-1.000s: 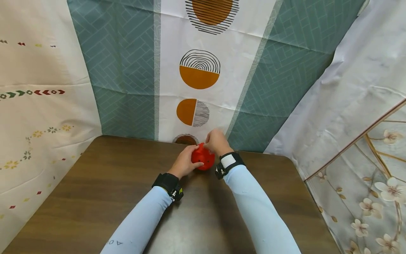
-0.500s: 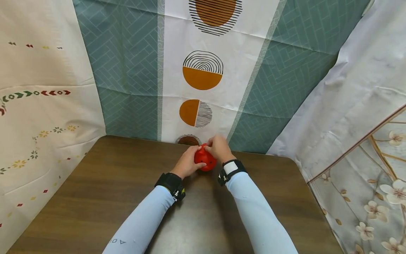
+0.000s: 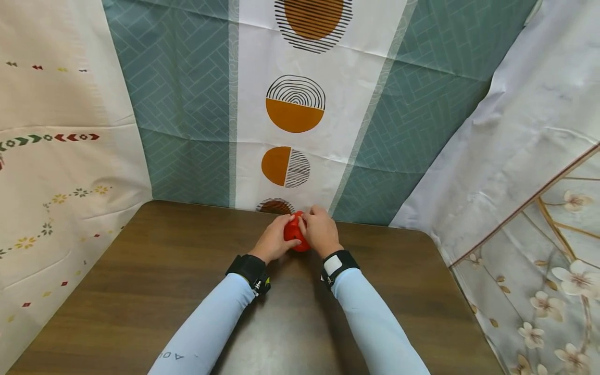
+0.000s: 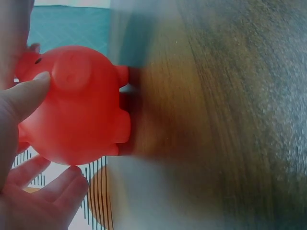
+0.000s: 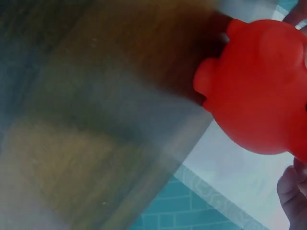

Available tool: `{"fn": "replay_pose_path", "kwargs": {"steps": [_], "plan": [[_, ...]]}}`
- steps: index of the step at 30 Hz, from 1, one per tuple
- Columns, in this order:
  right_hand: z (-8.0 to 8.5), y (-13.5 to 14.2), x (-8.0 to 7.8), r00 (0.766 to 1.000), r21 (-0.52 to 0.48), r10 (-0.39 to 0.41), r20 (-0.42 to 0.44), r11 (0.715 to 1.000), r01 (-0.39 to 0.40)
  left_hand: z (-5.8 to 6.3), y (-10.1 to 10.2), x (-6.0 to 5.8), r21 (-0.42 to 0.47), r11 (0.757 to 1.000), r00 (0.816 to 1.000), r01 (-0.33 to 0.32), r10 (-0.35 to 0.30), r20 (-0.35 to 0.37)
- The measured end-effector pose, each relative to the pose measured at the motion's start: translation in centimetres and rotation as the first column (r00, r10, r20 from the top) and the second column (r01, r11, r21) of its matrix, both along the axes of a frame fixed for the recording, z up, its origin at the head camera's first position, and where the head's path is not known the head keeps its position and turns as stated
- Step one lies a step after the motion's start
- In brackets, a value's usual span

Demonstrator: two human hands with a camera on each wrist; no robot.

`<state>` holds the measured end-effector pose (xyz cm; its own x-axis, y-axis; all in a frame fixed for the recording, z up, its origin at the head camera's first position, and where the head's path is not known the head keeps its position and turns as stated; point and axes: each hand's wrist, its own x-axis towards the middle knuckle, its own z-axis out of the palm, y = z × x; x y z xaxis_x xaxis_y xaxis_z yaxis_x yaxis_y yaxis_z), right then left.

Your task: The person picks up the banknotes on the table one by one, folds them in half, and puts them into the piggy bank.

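Observation:
A glossy red piggy bank [image 3: 296,234] stands on the wooden table near its back edge. My left hand [image 3: 274,241] grips it from the left, thumb across the front beside the snout and fingers round the side, as the left wrist view shows of the piggy bank [image 4: 76,110]. On the right side and top my right hand [image 3: 322,229] holds it, with the thumb over the front. Curled fingertips of my right hand [image 5: 291,187] show beside the piggy bank [image 5: 261,91] in the right wrist view. The bank's back and top are mostly hidden.
The brown wooden table [image 3: 164,291] extends toward me on both sides. Just behind its back edge hangs a teal and white patterned cloth [image 3: 187,166]. Pale cloths hang at the left [image 3: 70,172] and the right [image 3: 529,156].
My right hand has come down from pinching above the piggy bank to holding its right side. My left hand keeps its grip, and the bank stays in place on the table.

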<state>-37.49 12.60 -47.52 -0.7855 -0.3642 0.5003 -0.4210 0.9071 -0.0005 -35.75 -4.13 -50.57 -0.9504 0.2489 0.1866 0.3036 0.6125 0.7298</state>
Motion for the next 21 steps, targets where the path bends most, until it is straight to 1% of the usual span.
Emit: {"fn": "replay_pose_path", "kwargs": {"steps": [3, 6, 9, 16, 21], "plan": [[-0.4, -0.3, 0.1, 0.999, 0.007, 0.020, -0.037, 1.000, -0.020, 0.1, -0.2, -0.2, -0.005, 1.000, 1.000, -0.014, 0.014, -0.004], [-0.7, -0.4, 0.2, 0.999, 0.017, 0.032, -0.021, 0.999, -0.031, 0.3, -0.4, -0.4, -0.021, 0.999, 0.999, -0.034, 0.034, -0.016], [-1.0, -0.4, 0.2, 1.000, 0.028, 0.023, -0.005, 0.999, -0.023, 0.4, -0.5, -0.4, -0.040, 0.998, 0.999, -0.041, 0.040, -0.026], [-1.5, -0.6, 0.4, 0.999, 0.008, -0.001, -0.048, 1.000, 0.002, 0.1, -0.2, -0.5, -0.064, 0.997, 0.999, -0.042, 0.041, -0.030], [-1.6, -1.0, 0.4, 1.000, -0.035, -0.017, -0.005, 0.999, 0.017, -0.1, -0.2, -0.7, -0.057, 0.997, 0.998, -0.051, 0.048, -0.045]]}}
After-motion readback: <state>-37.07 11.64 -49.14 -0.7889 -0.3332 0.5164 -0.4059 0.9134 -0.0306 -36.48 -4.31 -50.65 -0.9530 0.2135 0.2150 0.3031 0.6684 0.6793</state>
